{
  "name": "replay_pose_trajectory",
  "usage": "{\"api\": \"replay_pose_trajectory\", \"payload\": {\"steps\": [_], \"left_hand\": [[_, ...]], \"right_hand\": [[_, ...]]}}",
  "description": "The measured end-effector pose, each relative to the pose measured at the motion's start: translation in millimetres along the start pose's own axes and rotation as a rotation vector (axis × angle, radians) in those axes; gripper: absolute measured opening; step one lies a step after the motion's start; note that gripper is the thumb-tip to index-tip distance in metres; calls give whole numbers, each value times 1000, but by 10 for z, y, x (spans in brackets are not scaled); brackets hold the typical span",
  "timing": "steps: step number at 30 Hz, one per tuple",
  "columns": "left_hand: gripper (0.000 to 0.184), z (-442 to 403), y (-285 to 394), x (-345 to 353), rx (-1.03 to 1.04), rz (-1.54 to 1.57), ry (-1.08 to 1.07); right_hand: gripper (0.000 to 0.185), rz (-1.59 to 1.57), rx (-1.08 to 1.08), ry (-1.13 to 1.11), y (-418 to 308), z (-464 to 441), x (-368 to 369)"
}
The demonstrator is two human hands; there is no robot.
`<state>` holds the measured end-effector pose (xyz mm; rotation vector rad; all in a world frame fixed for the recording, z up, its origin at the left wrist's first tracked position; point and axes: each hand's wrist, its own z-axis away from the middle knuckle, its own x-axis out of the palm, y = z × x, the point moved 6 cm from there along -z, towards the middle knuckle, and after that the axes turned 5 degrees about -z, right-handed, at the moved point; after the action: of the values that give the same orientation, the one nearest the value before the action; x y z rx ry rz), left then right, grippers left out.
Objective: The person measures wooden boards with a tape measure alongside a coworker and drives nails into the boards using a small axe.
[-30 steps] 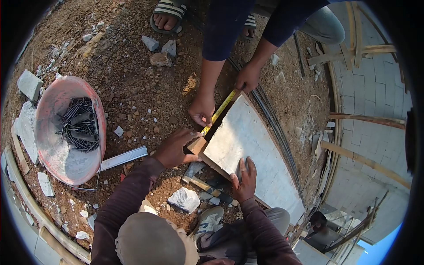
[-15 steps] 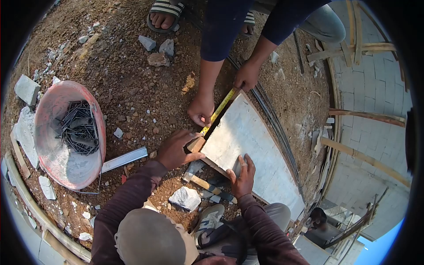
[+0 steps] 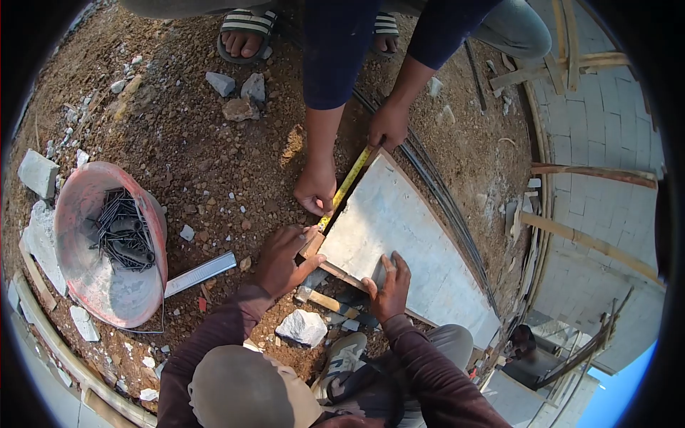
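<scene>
A yellow measuring tape is stretched along the short edge of a pale, flat-faced board panel with wooden edges. My left hand, on the image's right, is closed on the tape by the panel's upper corner. My right hand pinches the tape nearer its other end. Just below it, a co-worker's left hand grips a wooden block at the panel's corner. The co-worker's right hand rests spread on the panel's face.
A reddish bucket holds many nails. Beside it lies a metal strip. A hammer and a white stone are near the co-worker's shoe. Dark rods run behind the panel. A block wall with wooden braces stands at the right.
The view has shifted slightly, so the bucket appears lower. Both my hands stay on the tape, and the co-worker's hands remain at the block and panel.
</scene>
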<state>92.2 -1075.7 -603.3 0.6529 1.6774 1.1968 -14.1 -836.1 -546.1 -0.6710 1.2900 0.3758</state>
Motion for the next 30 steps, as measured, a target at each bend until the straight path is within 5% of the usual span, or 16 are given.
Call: {"api": "replay_pose_trajectory", "payload": {"steps": [30], "left_hand": [[57,129,39,189,-39,-159,52]], "right_hand": [[66,27,38,-52,23,-3,23]]}}
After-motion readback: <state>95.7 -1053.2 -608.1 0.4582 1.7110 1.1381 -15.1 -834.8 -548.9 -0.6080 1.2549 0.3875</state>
